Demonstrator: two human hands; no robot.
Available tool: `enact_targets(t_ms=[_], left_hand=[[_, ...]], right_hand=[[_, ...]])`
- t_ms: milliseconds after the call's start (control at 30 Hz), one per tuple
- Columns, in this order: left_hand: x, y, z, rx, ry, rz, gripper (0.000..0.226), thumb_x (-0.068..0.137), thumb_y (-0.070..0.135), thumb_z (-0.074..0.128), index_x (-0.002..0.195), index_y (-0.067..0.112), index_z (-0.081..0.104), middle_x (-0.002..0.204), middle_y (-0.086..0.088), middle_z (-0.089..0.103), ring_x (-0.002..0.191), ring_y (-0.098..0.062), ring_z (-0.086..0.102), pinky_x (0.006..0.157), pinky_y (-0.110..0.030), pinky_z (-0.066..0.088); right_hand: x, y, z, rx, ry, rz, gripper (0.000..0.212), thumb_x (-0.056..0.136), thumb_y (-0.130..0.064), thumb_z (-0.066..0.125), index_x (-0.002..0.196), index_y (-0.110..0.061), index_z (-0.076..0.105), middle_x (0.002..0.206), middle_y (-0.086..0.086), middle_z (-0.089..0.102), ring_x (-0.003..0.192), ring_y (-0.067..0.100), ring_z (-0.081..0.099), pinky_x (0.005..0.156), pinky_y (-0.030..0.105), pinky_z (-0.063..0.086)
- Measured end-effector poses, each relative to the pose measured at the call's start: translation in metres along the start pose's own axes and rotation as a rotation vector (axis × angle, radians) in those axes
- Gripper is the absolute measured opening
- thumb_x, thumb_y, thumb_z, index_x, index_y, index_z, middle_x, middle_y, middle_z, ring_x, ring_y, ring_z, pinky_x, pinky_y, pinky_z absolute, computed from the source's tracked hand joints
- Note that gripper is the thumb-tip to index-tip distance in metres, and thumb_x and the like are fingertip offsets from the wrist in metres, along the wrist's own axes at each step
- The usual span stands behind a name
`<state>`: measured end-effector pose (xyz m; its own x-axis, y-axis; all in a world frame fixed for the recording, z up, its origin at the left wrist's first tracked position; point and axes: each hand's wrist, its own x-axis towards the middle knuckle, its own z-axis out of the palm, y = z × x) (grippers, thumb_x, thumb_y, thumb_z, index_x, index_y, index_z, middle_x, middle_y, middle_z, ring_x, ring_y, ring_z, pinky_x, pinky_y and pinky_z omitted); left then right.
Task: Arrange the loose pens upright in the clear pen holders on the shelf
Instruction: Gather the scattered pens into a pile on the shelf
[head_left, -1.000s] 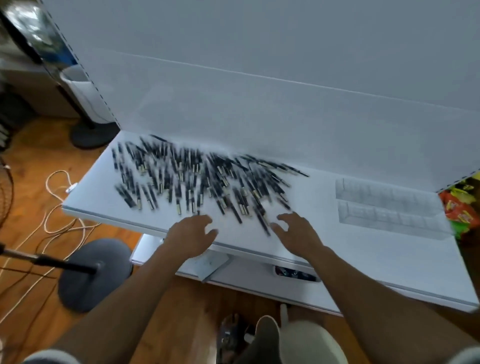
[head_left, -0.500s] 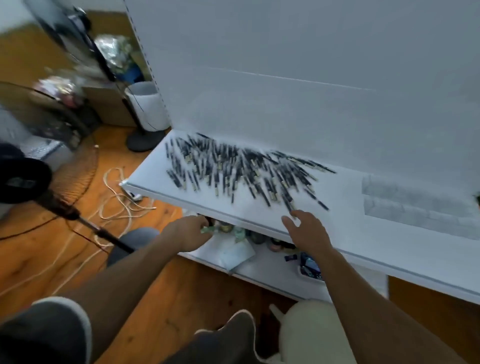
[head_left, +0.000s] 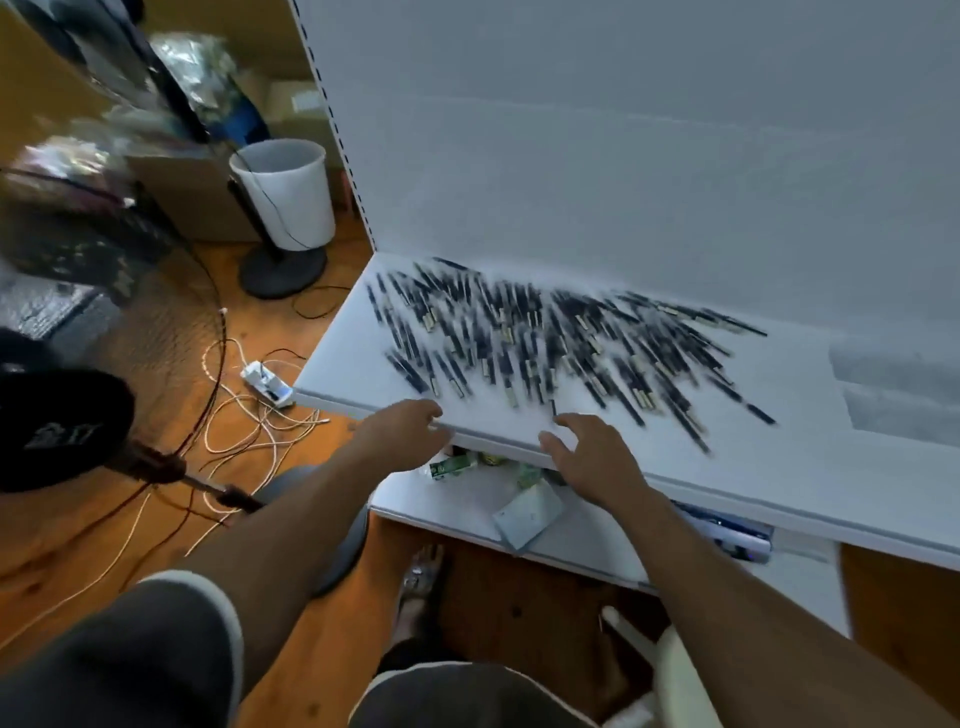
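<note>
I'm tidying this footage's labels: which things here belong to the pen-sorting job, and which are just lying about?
Part of the job:
loose pens spread on the shelf
clear pen holders at the right, blurred
left hand and right hand, both empty

Just lying about:
white bin
power strip and cables on the floor
fan

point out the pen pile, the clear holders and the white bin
pens (head_left: 545, 353), head view, middle of the pile
holders (head_left: 904, 400), head view, front holder's blurred wall
bin (head_left: 288, 195), head view, its outer side
</note>
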<state>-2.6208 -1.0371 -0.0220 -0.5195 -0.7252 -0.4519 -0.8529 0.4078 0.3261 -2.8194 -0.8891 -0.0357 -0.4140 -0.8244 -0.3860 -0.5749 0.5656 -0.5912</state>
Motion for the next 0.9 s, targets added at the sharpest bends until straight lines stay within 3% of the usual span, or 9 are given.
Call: enact_targets(t_ms=[200, 300, 433, 500, 567, 633, 767, 833, 900], left_hand=[[0.077, -0.069, -0.019, -0.482, 0.006, -0.164, 0.058, 0.094, 0.04, 0.055, 0.145, 0.02, 0.036, 0.145, 0.0, 0.044, 0.109, -0.019, 0.056, 0.082, -0.027, 0.043], [0.111, -0.093, -0.033, -0.677, 0.085, -0.249, 0.063, 0.092, 0.038, 0.058, 0.147, 0.021, 0.032, 0.147, -0.002, 0.037, 0.113, -0.02, 0.055, 0.089, -0.032, 0.049], [0.149, -0.096, -0.039, -0.984, 0.054, -0.312, 0.062, 0.092, 0.031, 0.058, 0.148, 0.019, 0.032, 0.145, -0.005, 0.041, 0.123, -0.022, 0.047, 0.101, -0.036, 0.042], [0.155, -0.083, -0.036, -1.107, 0.019, -0.29, 0.059, 0.094, 0.027, 0.059, 0.147, 0.02, 0.034, 0.133, 0.002, 0.047, 0.111, -0.015, 0.053, 0.097, -0.032, 0.047], [0.159, -0.071, -0.031, -1.188, -0.023, -0.305, 0.053, 0.094, 0.024, 0.06, 0.143, 0.023, 0.04, 0.117, 0.005, 0.055, 0.091, -0.007, 0.058, 0.081, -0.024, 0.052], [0.162, -0.069, -0.029, -1.266, -0.07, -0.32, 0.048, 0.093, 0.024, 0.062, 0.138, 0.026, 0.046, 0.114, 0.004, 0.06, 0.09, -0.007, 0.06, 0.08, -0.026, 0.054], [0.17, -0.089, -0.036, -1.068, -0.05, -0.191, 0.042, 0.095, 0.03, 0.058, 0.136, 0.022, 0.05, 0.133, 0.002, 0.055, 0.115, -0.015, 0.055, 0.087, -0.026, 0.048], [0.179, -0.1, -0.044, -0.912, 0.141, -0.179, 0.043, 0.096, 0.034, 0.055, 0.137, 0.023, 0.049, 0.134, 0.003, 0.053, 0.12, -0.014, 0.051, 0.089, -0.027, 0.048], [0.203, -0.114, -0.054, -0.75, 0.352, -0.199, 0.051, 0.095, 0.04, 0.055, 0.141, 0.024, 0.042, 0.147, 0.0, 0.04, 0.134, -0.018, 0.037, 0.107, -0.042, 0.039]], right_hand=[[0.066, -0.085, 0.079, -0.022, -0.014, 0.057, 0.054, 0.098, -0.043, 0.05, 0.147, -0.021, 0.041, 0.158, 0.002, 0.028, 0.145, 0.021, 0.022, 0.116, 0.03, 0.019], [0.089, -0.12, 0.104, -0.096, 0.038, 0.011, 0.052, 0.098, -0.041, 0.049, 0.147, -0.024, 0.04, 0.16, 0.002, 0.024, 0.145, 0.022, 0.019, 0.116, 0.034, 0.019], [0.125, -0.145, 0.128, -0.197, 0.148, 0.009, 0.053, 0.097, -0.039, 0.049, 0.147, -0.022, 0.04, 0.161, 0.007, 0.02, 0.147, 0.028, 0.016, 0.116, 0.043, 0.019], [0.146, -0.15, 0.137, -0.228, 0.222, -0.026, 0.051, 0.095, -0.039, 0.048, 0.142, -0.019, 0.047, 0.158, 0.012, 0.028, 0.145, 0.035, 0.023, 0.115, 0.051, 0.023], [0.163, -0.147, 0.145, -0.283, 0.241, -0.063, 0.049, 0.093, -0.04, 0.04, 0.134, -0.018, 0.056, 0.152, 0.015, 0.039, 0.14, 0.039, 0.034, 0.11, 0.057, 0.029], [0.174, -0.133, 0.146, -0.32, 0.242, -0.089, 0.043, 0.093, -0.034, 0.045, 0.131, -0.019, 0.059, 0.148, 0.016, 0.044, 0.137, 0.04, 0.039, 0.108, 0.059, 0.031], [0.18, -0.096, 0.134, -0.337, 0.33, -0.09, 0.042, 0.085, -0.015, 0.053, 0.126, -0.02, 0.064, 0.141, 0.011, 0.053, 0.131, 0.037, 0.045, 0.107, 0.058, 0.033], [0.182, -0.088, 0.13, -0.289, 0.393, -0.109, 0.04, 0.084, -0.013, 0.053, 0.121, -0.017, 0.067, 0.14, 0.012, 0.054, 0.13, 0.037, 0.046, 0.106, 0.057, 0.036], [0.186, -0.086, 0.13, -0.268, 0.448, -0.163, 0.038, 0.085, -0.013, 0.053, 0.12, -0.016, 0.068, 0.142, 0.013, 0.052, 0.131, 0.037, 0.045, 0.108, 0.056, 0.035]])
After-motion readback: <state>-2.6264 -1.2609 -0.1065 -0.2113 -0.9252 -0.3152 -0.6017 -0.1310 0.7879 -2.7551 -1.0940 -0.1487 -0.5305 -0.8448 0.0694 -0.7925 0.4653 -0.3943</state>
